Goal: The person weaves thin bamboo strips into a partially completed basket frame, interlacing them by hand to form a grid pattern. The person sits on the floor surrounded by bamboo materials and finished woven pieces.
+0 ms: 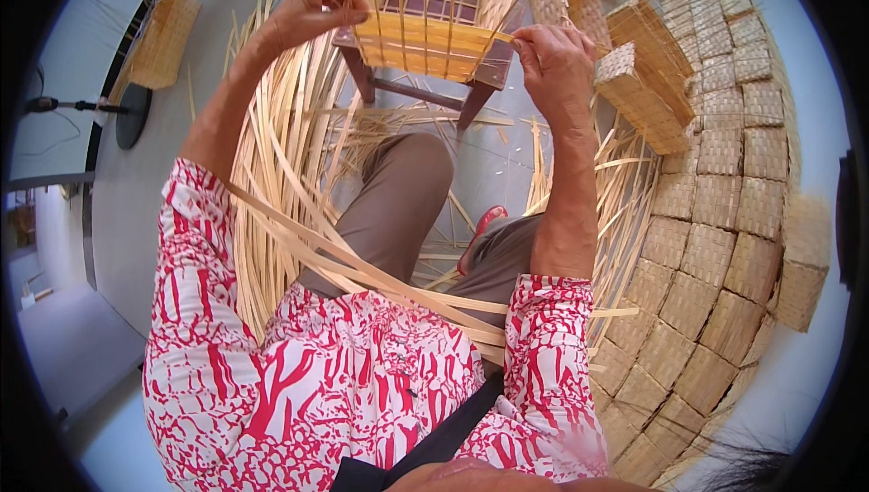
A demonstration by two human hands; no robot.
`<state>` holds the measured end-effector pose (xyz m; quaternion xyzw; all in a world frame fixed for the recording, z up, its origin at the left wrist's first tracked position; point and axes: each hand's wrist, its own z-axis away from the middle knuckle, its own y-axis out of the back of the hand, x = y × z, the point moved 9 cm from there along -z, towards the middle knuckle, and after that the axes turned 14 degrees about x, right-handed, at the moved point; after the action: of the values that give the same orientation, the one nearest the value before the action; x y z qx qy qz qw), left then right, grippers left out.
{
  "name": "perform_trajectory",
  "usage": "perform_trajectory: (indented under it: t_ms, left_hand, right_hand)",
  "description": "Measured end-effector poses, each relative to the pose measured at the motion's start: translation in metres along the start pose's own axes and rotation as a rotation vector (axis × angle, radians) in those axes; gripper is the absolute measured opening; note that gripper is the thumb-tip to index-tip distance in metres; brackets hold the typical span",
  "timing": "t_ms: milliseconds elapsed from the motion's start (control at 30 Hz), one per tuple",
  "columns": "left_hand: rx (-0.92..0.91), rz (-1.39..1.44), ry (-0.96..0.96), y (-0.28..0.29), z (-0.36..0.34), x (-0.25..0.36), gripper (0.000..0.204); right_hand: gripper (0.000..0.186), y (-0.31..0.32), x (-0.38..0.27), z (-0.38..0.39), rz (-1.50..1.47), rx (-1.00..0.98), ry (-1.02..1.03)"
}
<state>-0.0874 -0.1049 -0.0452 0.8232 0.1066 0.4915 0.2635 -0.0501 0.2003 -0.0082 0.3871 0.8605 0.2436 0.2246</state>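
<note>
A half-woven bamboo basket (421, 47) with upright strips rests on a dark wooden stool (480, 94) in front of me. Across its near side runs a yellowish flat strip (434, 32), passing among the uprights. My left hand (319, 14) is closed in a pinch at the basket's near left corner, where the strip ends. At the near right corner, my right hand (554, 59) pinches the strip's other end between thumb and fingers. The fingertips partly hide both ends of the strip.
Loose bamboo strips (294, 139) lie in a heap at my left and across my lap. Finished woven baskets (715, 229) are stacked along the right side, with unfinished baskets (643, 98) beside them. Another basket (163, 38) stands at far left near a round black stand base (133, 116).
</note>
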Motion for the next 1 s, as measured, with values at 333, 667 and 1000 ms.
perform_trajectory:
  t_ms: [333,667,1000]
  left_hand:
    - [0.718,0.17,0.25,0.013,0.081,-0.045,0.054]
    - [0.835,0.141,0.251,-0.013,0.065,-0.032,0.053]
    - [1.009,-0.226,0.125,0.019,0.062,0.019,0.031]
  right_hand:
    - [0.017,-0.021,-0.018,0.009,-0.255,-0.391,-0.293]
    - [0.02,-0.04,-0.014,0.021,-0.568,-0.45,-0.555]
    - [0.012,-0.036,-0.017,0.029,-0.54,-0.345,-0.533]
